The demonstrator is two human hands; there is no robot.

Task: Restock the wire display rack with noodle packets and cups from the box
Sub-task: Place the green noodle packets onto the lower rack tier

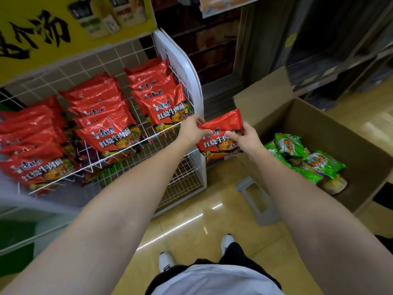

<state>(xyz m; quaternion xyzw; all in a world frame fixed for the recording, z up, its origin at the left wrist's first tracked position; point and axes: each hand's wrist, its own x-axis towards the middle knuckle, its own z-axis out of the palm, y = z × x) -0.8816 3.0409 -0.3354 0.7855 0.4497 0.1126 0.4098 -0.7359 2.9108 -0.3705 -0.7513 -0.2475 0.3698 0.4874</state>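
Note:
I hold a red noodle packet in the air between the white wire display rack and the open cardboard box. My left hand pinches its left edge and my right hand grips its right side. At least one more red packet seems stacked under it. The rack's upper shelf carries three rows of matching red packets. Inside the box lie green noodle packets and a noodle cup.
A yellow sign tops the rack. The lower wire shelf holds a few dark and green packets at its left. A grey step stool stands on the glossy floor beside the box. Dark shelving lines the back right.

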